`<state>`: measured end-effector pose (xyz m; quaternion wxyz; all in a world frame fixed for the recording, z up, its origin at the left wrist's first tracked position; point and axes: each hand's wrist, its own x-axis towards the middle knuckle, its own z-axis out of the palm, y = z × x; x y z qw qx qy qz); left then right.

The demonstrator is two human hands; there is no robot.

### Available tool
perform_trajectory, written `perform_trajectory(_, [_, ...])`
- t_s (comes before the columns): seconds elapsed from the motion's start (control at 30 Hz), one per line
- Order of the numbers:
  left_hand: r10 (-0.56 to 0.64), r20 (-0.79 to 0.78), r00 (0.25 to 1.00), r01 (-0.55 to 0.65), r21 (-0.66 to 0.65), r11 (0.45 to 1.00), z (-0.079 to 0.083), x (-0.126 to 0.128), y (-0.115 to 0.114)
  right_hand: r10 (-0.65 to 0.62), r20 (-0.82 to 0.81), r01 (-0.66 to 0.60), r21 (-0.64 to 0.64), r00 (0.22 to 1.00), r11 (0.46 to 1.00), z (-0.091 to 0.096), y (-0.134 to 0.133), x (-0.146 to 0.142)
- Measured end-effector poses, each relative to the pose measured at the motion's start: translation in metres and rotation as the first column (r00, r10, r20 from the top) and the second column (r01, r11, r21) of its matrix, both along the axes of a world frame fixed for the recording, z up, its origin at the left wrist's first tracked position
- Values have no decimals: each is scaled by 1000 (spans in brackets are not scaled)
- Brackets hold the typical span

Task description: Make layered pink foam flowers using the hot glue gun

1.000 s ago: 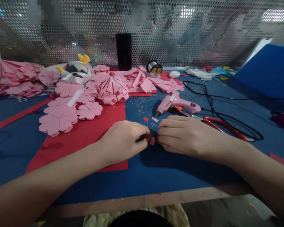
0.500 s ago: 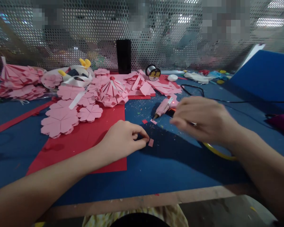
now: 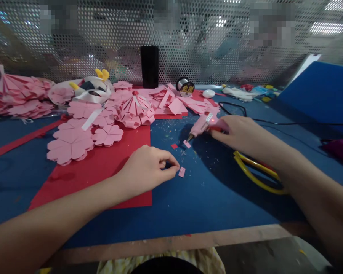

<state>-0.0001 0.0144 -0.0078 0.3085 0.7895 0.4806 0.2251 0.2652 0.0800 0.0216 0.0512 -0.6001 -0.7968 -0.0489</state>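
My left hand rests at the edge of a red paper sheet, thumb and forefinger pinched together with nothing visible between them. A small pink paper slip lies on the blue mat just right of those fingertips. My right hand reaches forward and its fingers close around the handle of a pink glue gun, whose nozzle points down left at the mat. Two more tiny paper bits lie beside the nozzle.
Pink paper flowers and folded pink fans cover the back left. Yellow and red scissor handles lie under my right forearm. A thread spool, a black box and a black cable sit before a perforated screen.
My right hand left the pink slip, rose, and moved forward onto the glue gun. The left hand stayed put, and the slip now lies free on the mat.
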Motion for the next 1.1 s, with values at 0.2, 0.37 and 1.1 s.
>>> perform_trajectory(0.2, [-2, 9, 1000, 1, 28, 1000, -1, 0, 0, -8, -31, 10, 63, 999, 998, 10, -4, 3])
perform_trajectory(0.37, [-8, -7, 1000, 8, 15, 1000, -3, -1, -1, 44, -59, -40, 73, 997, 997, 9, -8, 1])
perform_trajectory(1.1, [39, 94, 995, -52, 134, 990, 2, 2, 1, 185, -161, -173, 84, 970, 981, 6, -17, -17])
